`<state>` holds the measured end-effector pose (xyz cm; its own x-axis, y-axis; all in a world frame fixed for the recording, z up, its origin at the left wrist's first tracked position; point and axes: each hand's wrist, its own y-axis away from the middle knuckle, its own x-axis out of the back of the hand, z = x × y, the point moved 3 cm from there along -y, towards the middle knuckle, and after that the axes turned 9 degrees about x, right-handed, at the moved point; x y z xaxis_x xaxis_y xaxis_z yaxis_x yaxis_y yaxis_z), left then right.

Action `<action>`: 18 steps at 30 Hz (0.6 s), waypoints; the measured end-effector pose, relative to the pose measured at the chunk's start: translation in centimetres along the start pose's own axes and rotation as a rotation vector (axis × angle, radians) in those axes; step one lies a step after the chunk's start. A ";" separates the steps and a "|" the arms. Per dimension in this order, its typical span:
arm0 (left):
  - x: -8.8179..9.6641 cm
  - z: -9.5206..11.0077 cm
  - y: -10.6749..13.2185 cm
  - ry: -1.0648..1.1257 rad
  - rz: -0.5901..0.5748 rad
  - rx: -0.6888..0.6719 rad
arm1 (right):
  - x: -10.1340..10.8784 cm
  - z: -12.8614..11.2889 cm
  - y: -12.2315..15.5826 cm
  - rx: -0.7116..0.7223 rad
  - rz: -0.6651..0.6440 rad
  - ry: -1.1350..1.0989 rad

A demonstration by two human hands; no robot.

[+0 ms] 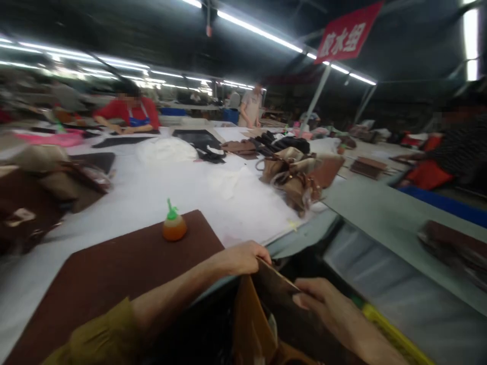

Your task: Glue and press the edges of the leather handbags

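Observation:
My left hand [247, 257] is closed over the top edge of a dark brown bag piece [279, 299], low in the middle of the head view. Farther along the same edge, my right hand [323, 299] pinches it between thumb and fingers. A tan-brown panel [249, 319] of the bag hangs on the left side, below my left hand. The lower part of the bag runs out of the picture. Left of my hands, a small squeeze bottle [175, 226] with a green nozzle and orange contents stands on a dark brown sheet [133, 266].
A white-covered table [144, 185] stretches ahead. Brown bags [292, 177] are heaped at its right side, and more brown pieces [45, 197] lie at left. A grey-green table [399, 213] runs along the right. One person in red [133, 112] works across the table; another [251, 106] stands farther back.

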<state>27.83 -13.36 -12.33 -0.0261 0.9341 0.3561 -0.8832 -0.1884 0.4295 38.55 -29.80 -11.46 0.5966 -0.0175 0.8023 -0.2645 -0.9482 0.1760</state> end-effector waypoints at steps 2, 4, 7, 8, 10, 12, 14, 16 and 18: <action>0.3 0.3 -0.2 -0.019 -0.054 -0.027 | 0.6 -0.8 0.0 -0.022 -0.034 -0.043; 0.6 0.6 -0.5 -0.020 -0.089 -0.034 | 1.4 -1.2 -0.1 -0.039 -0.024 -0.062; 0.4 0.9 -0.8 0.042 -0.134 -0.013 | 1.9 -1.3 0.0 -0.047 -0.017 -0.068; 0.3 0.9 -0.8 0.068 -0.150 -0.004 | 1.9 -1.2 0.0 -0.046 -0.022 -0.067; 0.0 0.9 -1.0 0.107 -0.173 0.016 | 1.9 -0.9 -0.1 -0.042 -0.031 -0.069; -0.2 1.0 -1.3 0.112 -0.163 0.032 | 1.7 -0.4 -0.2 -0.036 -0.041 -0.084; -0.2 1.0 -1.5 0.098 -0.110 0.024 | 1.7 0.1 -0.2 -0.036 -0.047 -0.117; -0.2 0.9 -1.7 0.078 -0.060 -0.005 | 1.7 0.5 -0.2 -0.039 -0.056 -0.148; -0.3 0.7 -1.9 0.057 -0.033 -0.022 | 1.6 0.8 -0.2 -0.045 -0.071 -0.160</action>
<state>29.87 -13.50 -12.69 -0.0230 0.9554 0.2945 -0.8941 -0.1514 0.4216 40.14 -29.92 -10.61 0.7271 -0.0043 0.6865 -0.2484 -0.9339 0.2573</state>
